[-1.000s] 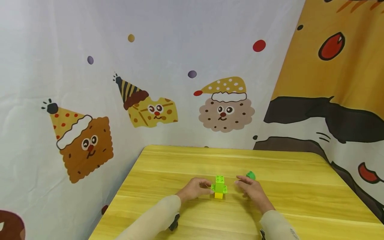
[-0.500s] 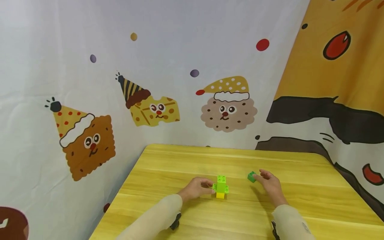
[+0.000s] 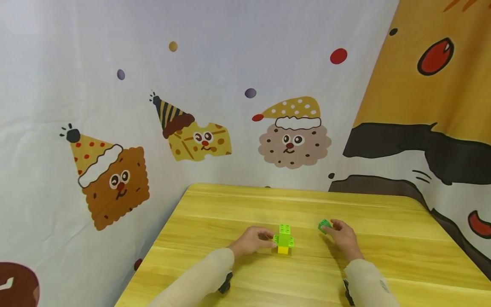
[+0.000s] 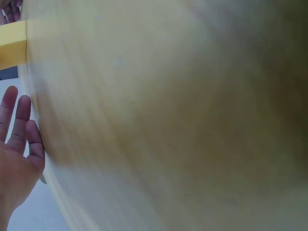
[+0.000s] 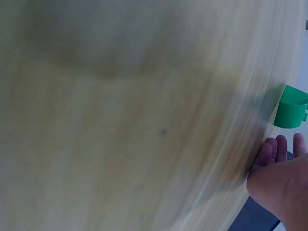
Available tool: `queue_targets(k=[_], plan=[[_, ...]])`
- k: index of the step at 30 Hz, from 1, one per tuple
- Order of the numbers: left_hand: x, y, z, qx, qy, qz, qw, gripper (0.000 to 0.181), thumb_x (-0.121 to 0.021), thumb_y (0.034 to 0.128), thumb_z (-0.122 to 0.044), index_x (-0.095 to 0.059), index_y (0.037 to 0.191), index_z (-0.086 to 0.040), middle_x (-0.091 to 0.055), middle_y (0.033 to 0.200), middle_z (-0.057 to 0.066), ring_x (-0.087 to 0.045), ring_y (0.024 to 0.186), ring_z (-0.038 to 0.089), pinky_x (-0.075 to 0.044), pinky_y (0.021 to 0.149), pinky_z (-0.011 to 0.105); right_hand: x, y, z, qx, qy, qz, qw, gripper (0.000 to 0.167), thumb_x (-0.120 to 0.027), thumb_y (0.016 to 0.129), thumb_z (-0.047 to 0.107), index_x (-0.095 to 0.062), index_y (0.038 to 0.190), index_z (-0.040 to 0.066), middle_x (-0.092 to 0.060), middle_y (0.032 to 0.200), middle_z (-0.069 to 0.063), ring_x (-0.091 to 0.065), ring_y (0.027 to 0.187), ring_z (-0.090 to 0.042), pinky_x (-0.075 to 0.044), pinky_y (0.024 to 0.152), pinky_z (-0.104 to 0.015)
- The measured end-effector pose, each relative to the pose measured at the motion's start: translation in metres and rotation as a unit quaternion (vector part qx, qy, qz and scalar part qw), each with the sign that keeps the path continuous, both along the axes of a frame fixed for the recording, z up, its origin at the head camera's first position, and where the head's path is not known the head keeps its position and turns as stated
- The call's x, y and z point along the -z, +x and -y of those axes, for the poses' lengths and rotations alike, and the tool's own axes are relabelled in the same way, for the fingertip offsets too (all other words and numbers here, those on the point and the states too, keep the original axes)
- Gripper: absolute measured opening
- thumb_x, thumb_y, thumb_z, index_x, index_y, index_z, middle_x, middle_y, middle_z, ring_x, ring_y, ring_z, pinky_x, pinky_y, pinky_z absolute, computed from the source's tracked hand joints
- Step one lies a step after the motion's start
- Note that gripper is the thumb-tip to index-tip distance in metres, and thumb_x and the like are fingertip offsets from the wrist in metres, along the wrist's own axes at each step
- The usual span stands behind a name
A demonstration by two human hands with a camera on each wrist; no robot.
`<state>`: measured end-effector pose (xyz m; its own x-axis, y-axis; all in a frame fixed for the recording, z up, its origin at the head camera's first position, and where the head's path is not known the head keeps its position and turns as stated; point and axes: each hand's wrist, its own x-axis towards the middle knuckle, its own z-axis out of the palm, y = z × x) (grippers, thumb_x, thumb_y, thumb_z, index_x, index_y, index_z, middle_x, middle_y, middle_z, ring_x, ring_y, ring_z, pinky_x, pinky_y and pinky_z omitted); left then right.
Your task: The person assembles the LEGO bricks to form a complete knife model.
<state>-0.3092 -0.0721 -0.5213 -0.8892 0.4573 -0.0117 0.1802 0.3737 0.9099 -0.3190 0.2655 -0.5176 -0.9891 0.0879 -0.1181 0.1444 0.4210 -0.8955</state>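
A small figure of toy building bricks (image 3: pixel 284 238) stands upright on the table. It has a yellow base, a lime green column and two studded side pieces. My left hand (image 3: pixel 251 241) lies just left of it, fingertips and thumb at its left side piece. Whether they touch cannot be told. In the left wrist view, the yellow brick (image 4: pixel 12 44) appears beyond loosely extended fingers (image 4: pixel 21 115). My right hand (image 3: pixel 345 238) reaches a dark green studded brick (image 3: pixel 324 225), its thumb along the near side. In the right wrist view, that green brick (image 5: pixel 290 108) shows a rounded side.
The wood-grain table (image 3: pixel 238 204) extends behind and to both sides of the hands. A white cloth backdrop (image 3: pixel 215 85) with printed cartoon food figures hangs behind and left of it. Dark wrist straps (image 3: pixel 225 282) show at the sleeves.
My right hand has moved right, round to the right side of the green brick, which has turned slightly. My left hand stays beside the brick figure. The head view has shifted a little.
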Motion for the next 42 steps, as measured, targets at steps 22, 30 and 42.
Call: queue_targets(k=[22,30,42], plan=[[0.0006,-0.0031,-0.0032,0.001,-0.007,0.000,1.0000,0.027,-0.079,0.0866,-0.032,-0.074,0.111,-0.021,-0.067,0.101,-0.006,-0.061,0.092,0.012,-0.052,0.075,0.031,0.0005,-0.0019,0.0036,0.022,0.092,-0.034,0.9949,0.060,-0.067,0.095,0.027,-0.047,0.137,-0.012,-0.050,0.131,-0.033,-0.051,0.115,-0.046,-0.045,0.092,-0.053],[0.0002,-0.0039,-0.0020,0.002,-0.006,-0.003,1.0000,0.028,-0.079,0.0865,-0.031,-0.073,0.112,-0.019,-0.066,0.101,-0.007,-0.060,0.091,0.012,-0.052,0.077,0.031,-0.0030,-0.0029,0.0027,0.007,0.086,-0.035,0.9956,0.056,-0.065,0.096,0.026,-0.049,0.135,-0.012,-0.053,0.128,-0.032,-0.053,0.112,-0.043,-0.047,0.088,-0.051],[0.0016,-0.0031,0.0000,0.001,-0.003,-0.005,1.0000,0.028,-0.080,0.0861,-0.030,-0.074,0.111,-0.018,-0.068,0.104,-0.005,-0.061,0.090,0.012,-0.052,0.075,0.029,-0.0015,-0.0090,-0.0042,-0.033,0.063,-0.031,0.9970,0.057,-0.068,0.095,0.026,-0.050,0.136,-0.009,-0.053,0.129,-0.029,-0.058,0.101,-0.033,-0.052,0.071,-0.036]])
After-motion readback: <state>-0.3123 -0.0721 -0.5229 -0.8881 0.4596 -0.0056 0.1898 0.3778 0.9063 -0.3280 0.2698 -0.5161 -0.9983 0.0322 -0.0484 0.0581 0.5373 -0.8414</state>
